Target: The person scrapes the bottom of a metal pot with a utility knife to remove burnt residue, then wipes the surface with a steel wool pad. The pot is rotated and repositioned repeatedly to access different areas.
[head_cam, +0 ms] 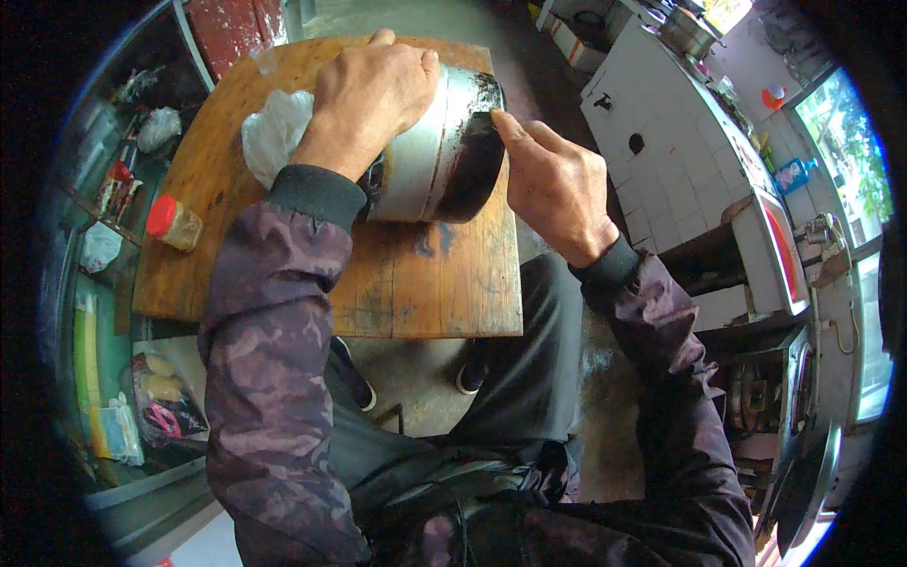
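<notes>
A metal pot [414,166] lies on its side on the wooden table [432,283]. Its wall is silvery, and black soot covers the end towards the right. My left hand [375,88] grips the pot from above and partly hides it. At the blackened end, my right hand [556,170] is curled, with thumb and forefinger pinching a small dark flat piece [483,113] against the pot. Most of that piece is hidden, so its kind is unclear. A crumpled clear plastic bag [276,135] lies just left of my left wrist.
A red-lidded jar [173,223] lies near the table's left edge. Shelves [106,340] with bagged items stand at left. To the right are a white-tiled counter [659,120] bearing a metal pot [687,32], a blue bottle [793,175] and a sink [769,248]. My knees are below the table.
</notes>
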{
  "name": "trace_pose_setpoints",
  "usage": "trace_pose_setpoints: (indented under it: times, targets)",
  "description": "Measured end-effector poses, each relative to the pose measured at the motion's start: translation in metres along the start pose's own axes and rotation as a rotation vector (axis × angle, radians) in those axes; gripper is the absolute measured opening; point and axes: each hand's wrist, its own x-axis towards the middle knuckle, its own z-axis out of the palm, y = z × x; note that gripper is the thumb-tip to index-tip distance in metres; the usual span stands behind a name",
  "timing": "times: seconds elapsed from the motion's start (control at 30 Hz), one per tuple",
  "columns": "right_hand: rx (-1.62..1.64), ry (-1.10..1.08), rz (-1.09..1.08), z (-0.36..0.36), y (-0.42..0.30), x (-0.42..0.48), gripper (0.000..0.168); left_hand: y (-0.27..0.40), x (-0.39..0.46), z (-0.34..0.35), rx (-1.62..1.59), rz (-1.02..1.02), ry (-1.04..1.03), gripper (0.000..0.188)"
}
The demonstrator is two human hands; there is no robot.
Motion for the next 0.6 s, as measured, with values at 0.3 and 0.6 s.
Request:
trace_pose_setpoints:
  times: [0.3, 0.6]
  targets:
    - [-0.029, -0.033, 0.005, -0.002, -0.007, 0.003, 0.048, 0.0, -0.002, -0.002, 0.009, -0.008, 0.021, 0.054]
    - [0.004, -0.023, -0.042, -0.003, -0.006, 0.0, 0.05, -0.003, -0.003, 0.0, 0.009, 0.004, 0.007, 0.055]
